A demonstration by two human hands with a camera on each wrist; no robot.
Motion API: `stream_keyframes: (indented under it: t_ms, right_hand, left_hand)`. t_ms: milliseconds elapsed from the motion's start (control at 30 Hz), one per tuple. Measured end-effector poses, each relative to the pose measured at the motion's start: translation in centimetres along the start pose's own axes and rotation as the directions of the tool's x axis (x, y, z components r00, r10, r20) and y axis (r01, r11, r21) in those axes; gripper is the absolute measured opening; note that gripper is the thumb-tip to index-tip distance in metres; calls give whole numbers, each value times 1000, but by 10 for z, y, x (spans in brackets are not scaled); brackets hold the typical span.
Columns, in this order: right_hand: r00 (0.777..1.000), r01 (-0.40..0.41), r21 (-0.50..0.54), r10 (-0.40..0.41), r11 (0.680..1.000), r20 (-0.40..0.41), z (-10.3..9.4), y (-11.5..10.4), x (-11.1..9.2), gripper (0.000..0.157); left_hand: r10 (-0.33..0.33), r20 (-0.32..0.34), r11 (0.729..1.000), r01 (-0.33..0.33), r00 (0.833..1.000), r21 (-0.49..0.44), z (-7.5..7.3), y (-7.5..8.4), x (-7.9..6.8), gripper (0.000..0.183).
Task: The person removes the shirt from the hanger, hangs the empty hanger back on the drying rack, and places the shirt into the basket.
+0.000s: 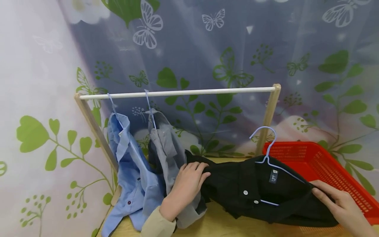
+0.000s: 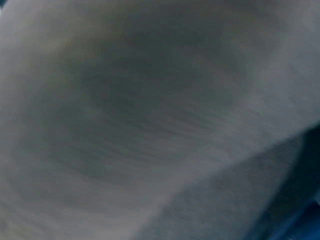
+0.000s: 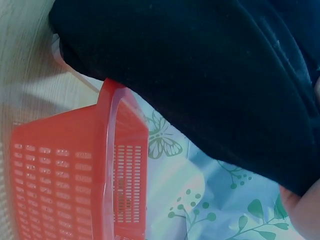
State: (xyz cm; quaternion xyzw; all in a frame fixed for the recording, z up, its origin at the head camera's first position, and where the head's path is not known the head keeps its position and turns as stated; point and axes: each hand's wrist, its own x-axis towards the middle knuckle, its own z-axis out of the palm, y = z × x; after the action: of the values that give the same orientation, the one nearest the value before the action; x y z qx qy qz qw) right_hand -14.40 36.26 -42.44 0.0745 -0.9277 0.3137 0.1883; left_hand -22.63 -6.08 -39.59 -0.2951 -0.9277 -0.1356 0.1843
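Gripping both sides of a black shirt [image 1: 250, 176] on a pale hanger [image 1: 268, 152] in the curled fingers of left hand [image 1: 188, 182] and right hand [image 1: 340, 199], beside a red basket [image 1: 331, 164].

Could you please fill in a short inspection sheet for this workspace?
Surface: pale wooden table, partly covered by garments.
Job's things: black shirt on a lilac hanger, its hook off the white rail; blue shirt and gray shirt hang toward the rail's left end.
Clutter: red basket at the right, partly behind the black shirt; whether it is in use cannot be told.
Hands: left hand and right hand grip opposite sides of the black shirt; the left wrist view is too blurred to add detail.
Cables: nothing seen.
Surroundings: backdrop printed with leaves and butterflies.
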Motion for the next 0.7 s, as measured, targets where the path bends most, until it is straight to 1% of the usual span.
stream_keyframes:
  t_ms: [67,133,200,267,367,433,500,567,633,700]
  right_hand:
    - [1000,4,-7,-4,1000,-8,0,-2,2,18]
    - [999,24,-5,-24,1000,-25,1,-5,4,16]
    - [997,56,-2,-56,998,-53,3,-8,7,14]
    - [994,71,-17,-72,997,-83,6,-12,10,12]
    - [990,59,-45,-64,997,-126,8,-18,16,10]
    - [990,37,-47,-43,998,-135,9,-22,19,10]
    - [991,18,-23,-21,1000,-131,10,-26,20,12]
    - [994,-3,30,7,1000,-110,9,-29,19,16]
    - [996,-20,84,27,996,-89,9,-30,17,21]
    - [996,-28,120,38,992,-75,10,-29,16,23]
  left_hand:
    - [21,-31,999,-22,999,-34,3,-6,-3,25]
    - [26,-61,996,-31,998,-84,5,-11,-5,20]
    - [10,-91,989,-23,996,-144,5,-15,-8,18]
    - [-19,-124,983,-5,992,-185,5,-16,-11,15]
    - [-51,-195,975,7,979,-220,6,-18,-16,13]
    - [-76,-260,971,12,963,-238,7,-19,-19,12]
    - [-104,-331,969,21,938,-245,7,-21,-21,12]
    - [-136,-385,965,33,913,-261,8,-25,-24,12]
    - [-169,-417,960,53,893,-276,8,-29,-27,12]
    - [-197,-424,953,70,884,-295,8,-33,-31,12]
